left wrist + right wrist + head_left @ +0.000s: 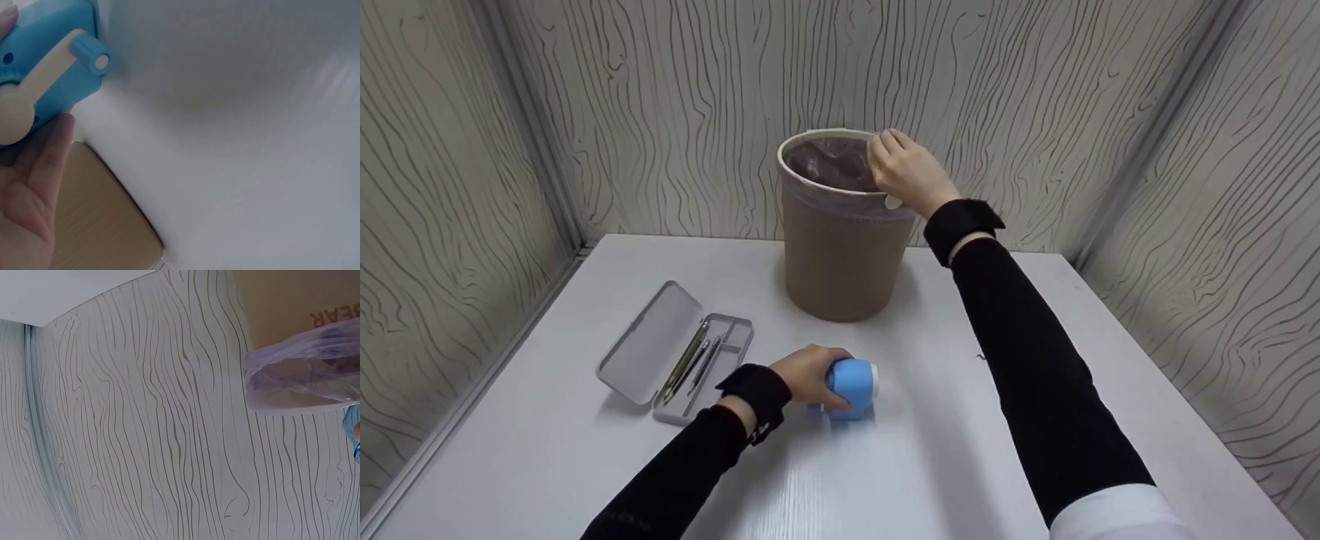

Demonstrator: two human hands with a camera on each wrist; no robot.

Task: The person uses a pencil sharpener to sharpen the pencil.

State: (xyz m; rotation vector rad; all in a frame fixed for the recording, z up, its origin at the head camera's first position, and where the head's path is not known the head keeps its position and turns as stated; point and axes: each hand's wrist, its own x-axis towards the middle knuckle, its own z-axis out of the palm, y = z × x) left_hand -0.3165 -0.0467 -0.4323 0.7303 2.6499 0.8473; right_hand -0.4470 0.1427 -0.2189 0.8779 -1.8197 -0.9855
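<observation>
My left hand (810,375) grips a blue hand-crank pencil sharpener (853,386) on the white table, thumb on the near side and fingers over the far side. Its cream crank arm (50,64) and blue knob show in the left wrist view. Above the right rim of a brown trash bin (840,262), my right hand (911,172) has its fingers curled downward. At the right edge of the right wrist view, those fingers pinch a translucent blue shavings drawer (351,424); most of it is out of frame.
A grey pencil case (741,330) lies open at the left, its lid (649,345) tilted back and several pens or pencils (690,364) inside. A thin purplish bag (298,377) lines the bin and folds over its rim. Wood-patterned panels (697,112) enclose the table.
</observation>
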